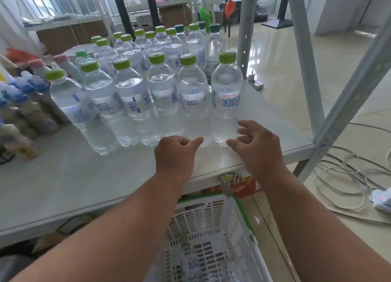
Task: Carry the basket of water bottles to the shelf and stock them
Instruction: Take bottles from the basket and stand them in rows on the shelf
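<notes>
Several clear water bottles with green caps stand in rows on the white shelf (74,176). The front-right bottle (226,95) stands nearest my hands, with another bottle (191,97) to its left. My left hand (175,154) is curled into a loose fist just in front of those bottles and holds nothing. My right hand (257,148) hovers at the base of the front-right bottle, fingers spread, empty. A white plastic basket (239,228) with a green rim sits on the floor below the shelf edge; at least one bottle (191,264) lies inside it.
Spray and detergent bottles (23,104) crowd the shelf's left side. A grey shelf upright (304,70) and a diagonal brace (357,87) rise at the right. Loose cables (347,176) lie on the tiled floor. An orange carton (243,184) sits under the shelf.
</notes>
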